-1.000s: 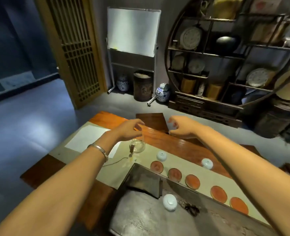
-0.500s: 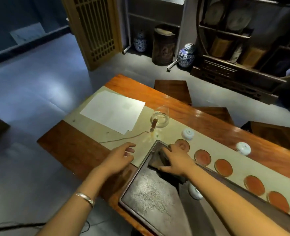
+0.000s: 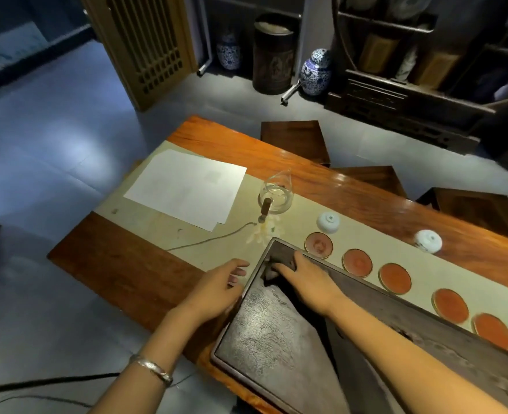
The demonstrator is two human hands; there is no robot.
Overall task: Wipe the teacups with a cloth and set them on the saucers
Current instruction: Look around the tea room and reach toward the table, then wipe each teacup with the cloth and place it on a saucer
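Beside the dark stone rectangular tea tray (image 3: 264, 333), five round reddish saucers (image 3: 357, 262) lay in a row, seemingly awaiting cups; two small white upturned teacups (image 3: 328, 222) sat beyond them. Right hand (image 3: 305, 280) pinched a dark folded cloth (image 3: 279, 261) at the tray's far corner; left hand (image 3: 216, 286) hovered loosely spread beside the tray's edge.

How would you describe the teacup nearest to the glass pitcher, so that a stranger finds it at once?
Start at the pale runner on the wooden table, where a row of round red saucers lies. Beside the glass pitcher sits a small white teacup, upside down, just beyond the leftmost saucer. The other visible cup sits farther right, at the runner's far edge.
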